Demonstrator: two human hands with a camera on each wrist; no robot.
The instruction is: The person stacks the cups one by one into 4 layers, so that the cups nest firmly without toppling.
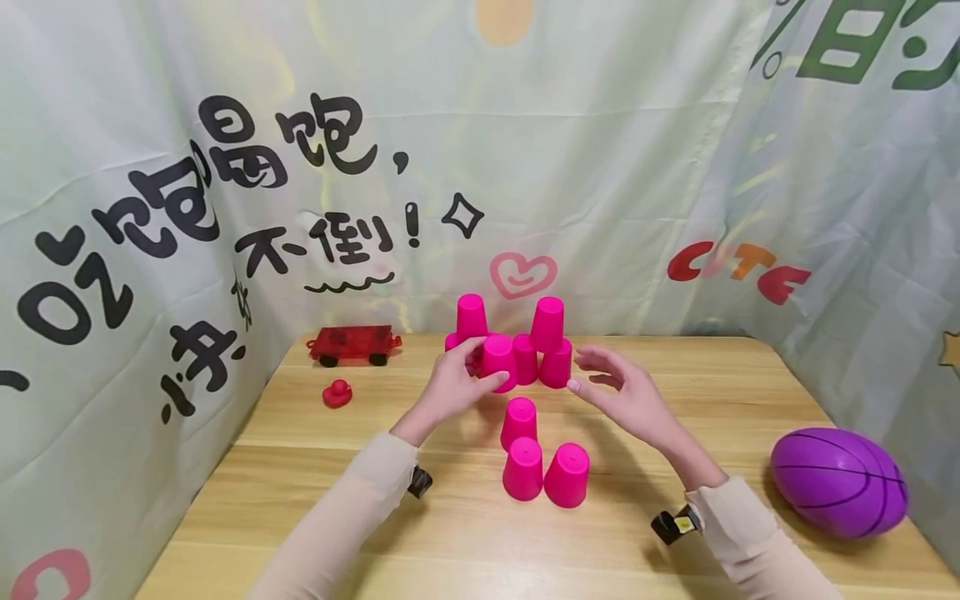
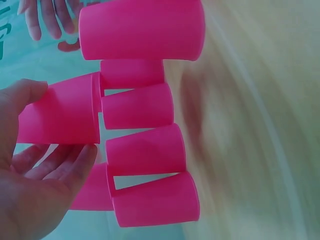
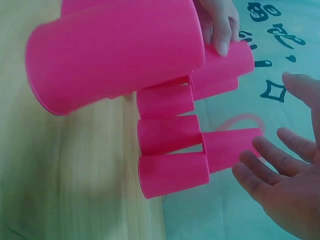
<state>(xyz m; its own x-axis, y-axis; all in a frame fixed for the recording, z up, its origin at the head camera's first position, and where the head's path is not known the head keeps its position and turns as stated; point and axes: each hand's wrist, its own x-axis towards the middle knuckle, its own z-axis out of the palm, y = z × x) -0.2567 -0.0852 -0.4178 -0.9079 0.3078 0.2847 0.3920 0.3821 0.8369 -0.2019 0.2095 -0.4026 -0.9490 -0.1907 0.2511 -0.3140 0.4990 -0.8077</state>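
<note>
Upside-down pink plastic cups form a row at the back of the table, with one upper cup (image 1: pixel 471 315) at the left end and another upper cup (image 1: pixel 548 323) at the right. My left hand (image 1: pixel 457 379) holds a pink cup (image 2: pixel 60 112) between thumb and fingers, mouth down. That cup overlaps the lower row in the head view and hangs level with the second tier in the left wrist view. Beside the right end of the row is my right hand (image 1: pixel 626 392), fingers loosely spread and holding nothing. Its fingertips (image 3: pixel 257 142) come close to the right upper cup.
Three more pink cups (image 1: pixel 567 475) stand nearer on the wooden table (image 1: pixel 337 517), between my forearms. A red toy wagon (image 1: pixel 352 345) and a small red rubber duck (image 1: pixel 337 393) are at the back left. On the right lies a purple ball (image 1: pixel 838 483). Printed cloth hangs behind.
</note>
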